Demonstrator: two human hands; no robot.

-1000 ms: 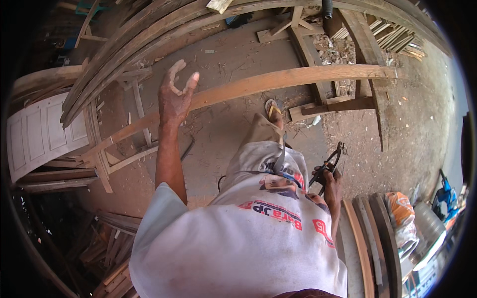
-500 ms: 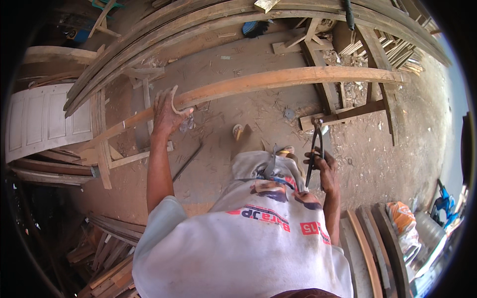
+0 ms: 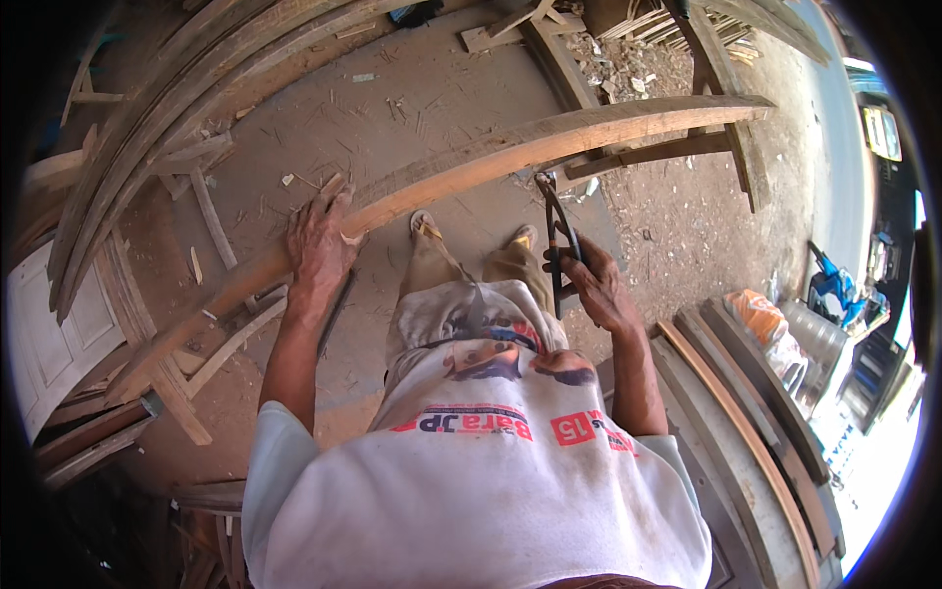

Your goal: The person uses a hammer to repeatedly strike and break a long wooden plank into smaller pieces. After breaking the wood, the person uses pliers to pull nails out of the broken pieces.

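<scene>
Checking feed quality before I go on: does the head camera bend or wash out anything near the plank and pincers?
Head view: fisheye bows the long plank; left hand on it and right hand gripping the pincers look sharp; right rim is blown out by daylight; the left edge sinks into shadow.

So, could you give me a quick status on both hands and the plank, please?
Left hand flat on long curved plank. Right hand gripping pincers, jaws at plank's near edge. Nothing between them.

A dirt floor (image 3: 432,108) is seen, strewn with wood chips and splinters. A long curved plank (image 3: 549,147) is carried above it on wooden trestles (image 3: 731,147). Offcuts (image 3: 211,211) are scattered at the floor's left side, shavings (image 3: 628,69) at its far edge.
</scene>
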